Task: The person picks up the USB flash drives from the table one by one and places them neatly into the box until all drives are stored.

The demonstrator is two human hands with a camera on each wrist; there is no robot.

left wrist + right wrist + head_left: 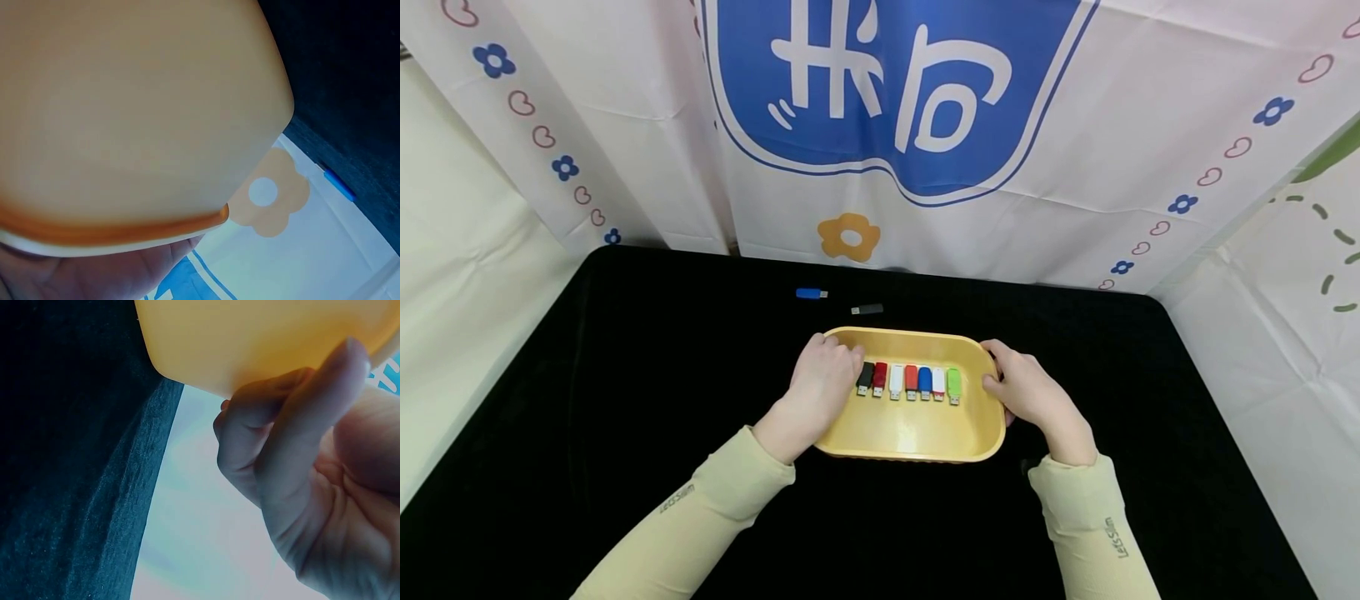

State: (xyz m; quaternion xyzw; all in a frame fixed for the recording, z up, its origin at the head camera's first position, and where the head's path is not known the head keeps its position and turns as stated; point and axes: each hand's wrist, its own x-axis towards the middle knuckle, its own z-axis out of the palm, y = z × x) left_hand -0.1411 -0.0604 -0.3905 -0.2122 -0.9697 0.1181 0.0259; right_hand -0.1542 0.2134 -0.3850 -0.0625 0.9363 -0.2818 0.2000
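Note:
A yellow oval tray (917,454) stands on the black tabletop (625,375). Inside it, side by side, lie several USB sticks: black (865,377), red (880,378), white (896,381), red, blue (925,382), white and green (954,386). My left hand (820,383) lies over the tray's left rim, its fingers curled inward beside the black stick. My right hand (1030,392) grips the right rim. In the right wrist view, that hand (312,487) has thumb and fingers curled round the tray wall (262,337). In the left wrist view, the tray wall (137,112) sits above my palm (94,275).
A loose blue USB stick (809,293) and a dark one (867,309) lie on the table behind the tray. The blue stick (339,185) also shows in the left wrist view. A printed white and blue cloth (895,108) hangs behind the table and along both sides.

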